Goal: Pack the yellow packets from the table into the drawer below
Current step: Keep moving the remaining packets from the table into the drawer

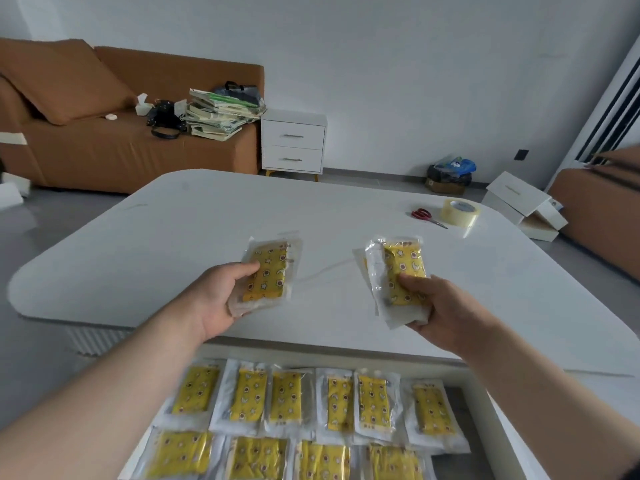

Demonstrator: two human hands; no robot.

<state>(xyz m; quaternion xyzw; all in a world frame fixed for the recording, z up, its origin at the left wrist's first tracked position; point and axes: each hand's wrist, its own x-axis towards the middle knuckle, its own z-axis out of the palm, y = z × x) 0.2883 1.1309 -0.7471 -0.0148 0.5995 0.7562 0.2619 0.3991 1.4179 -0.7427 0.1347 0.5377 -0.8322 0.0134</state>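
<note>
A home living room: a brown sofa (pixel 131 133) piled with books (pixel 218 116) against a white wall, a white two-drawer nightstand (pixel 293 142) just beside it, grey tiled floor (pixel 20 233).

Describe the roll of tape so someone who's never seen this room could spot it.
Start at the big white table and look to its far right corner. Two things lie there: red-handled scissors and, just right of them, the tape roll. It's the pale, see-through ring, not the red-handled tool.
</note>
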